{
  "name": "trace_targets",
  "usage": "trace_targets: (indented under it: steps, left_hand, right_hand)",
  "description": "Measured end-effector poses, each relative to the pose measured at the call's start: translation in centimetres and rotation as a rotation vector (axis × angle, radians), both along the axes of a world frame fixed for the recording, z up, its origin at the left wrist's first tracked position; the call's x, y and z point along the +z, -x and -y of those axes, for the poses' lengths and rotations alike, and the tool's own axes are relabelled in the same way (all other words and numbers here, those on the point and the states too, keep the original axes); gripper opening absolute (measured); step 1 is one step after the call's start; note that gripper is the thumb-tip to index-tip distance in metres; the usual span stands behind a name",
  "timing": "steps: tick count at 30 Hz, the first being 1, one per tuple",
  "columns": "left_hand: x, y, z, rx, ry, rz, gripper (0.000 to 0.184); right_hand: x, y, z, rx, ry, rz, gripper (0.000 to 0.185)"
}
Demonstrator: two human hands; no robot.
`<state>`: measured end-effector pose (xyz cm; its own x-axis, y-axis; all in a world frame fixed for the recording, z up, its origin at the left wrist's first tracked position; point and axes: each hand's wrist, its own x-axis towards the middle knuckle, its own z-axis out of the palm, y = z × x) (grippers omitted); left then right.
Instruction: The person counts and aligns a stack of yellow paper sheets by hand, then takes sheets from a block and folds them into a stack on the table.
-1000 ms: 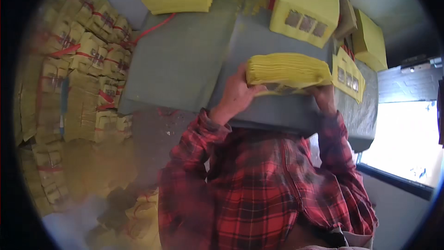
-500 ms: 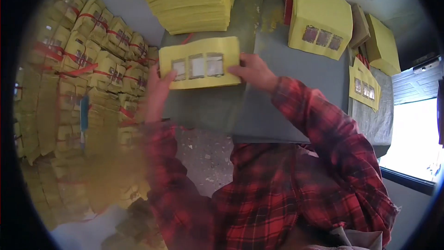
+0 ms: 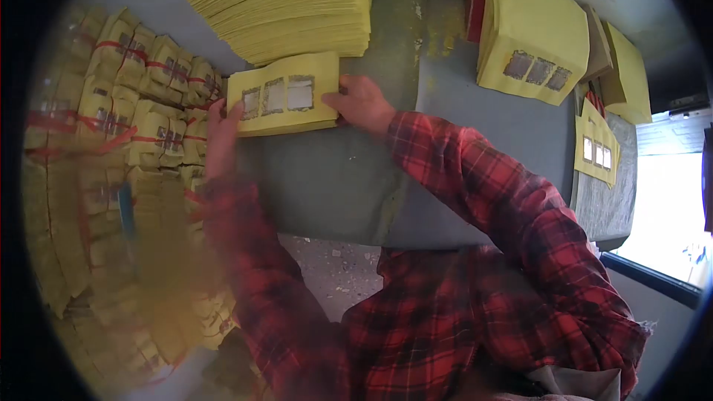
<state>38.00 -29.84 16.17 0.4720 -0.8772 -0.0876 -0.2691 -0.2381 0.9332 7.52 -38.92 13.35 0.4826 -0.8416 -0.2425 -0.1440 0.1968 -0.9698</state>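
Between my hands is a stack of yellow paper envelopes (image 3: 286, 115), its top sheet showing three windows in a row. My left hand (image 3: 223, 130) grips the stack's left end, thumb on the front face. At the right end my right hand (image 3: 362, 106) is closed on the edge, its thumb also on the front. The stack's lower edge is at the grey table top (image 3: 319, 186), near its left side; whether it rests there I cannot tell. Just behind stands a tall pile of yellow paper (image 3: 297, 11).
Bundles of yellow envelopes tied with red bands (image 3: 156, 134) are piled on the left. A folded yellow stack with windows (image 3: 531, 37) stands at the back right. A smaller windowed yellow piece (image 3: 596, 145) lies at the table's right end. Terrazzo floor (image 3: 334, 267) shows below.
Both hands have moved left with the envelope stack, bringing it nearer the tall pile and the table's left side. The camera view has shifted slightly too.
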Motion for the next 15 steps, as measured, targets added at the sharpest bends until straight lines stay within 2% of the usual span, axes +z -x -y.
trace_targets:
  steps: [6,9,10,12,14,15]
  left_hand:
    - [0.1,-1.4,0.8,-0.033,-0.025,-0.022,0.062]
    - [0.8,-1.8,0.4,-0.047,-0.174,0.038,0.063]
    - [3.4,1.9,-0.6,-0.055,-0.118,-0.073,0.065]
    - [3.0,1.9,-2.4,-0.077,-0.095,-0.056,0.063]
    - [2.7,2.0,-4.3,0.029,-0.006,0.025,0.058]
    - [2.4,2.0,-5.2,0.096,0.043,0.070,0.055]
  right_hand:
    - [2.4,-0.2,0.4,0.055,0.064,-0.122,0.032]
    - [0.9,2.3,-0.6,0.079,0.416,-0.283,0.039]
    - [2.2,5.1,-2.1,0.098,0.411,-0.232,0.041]
    - [4.8,11.7,-4.8,0.077,0.387,-0.213,0.045]
    - [6.9,19.4,-8.1,0.072,0.777,-0.213,0.053]
    - [7.9,23.3,-9.7,0.011,0.821,-0.238,0.059]
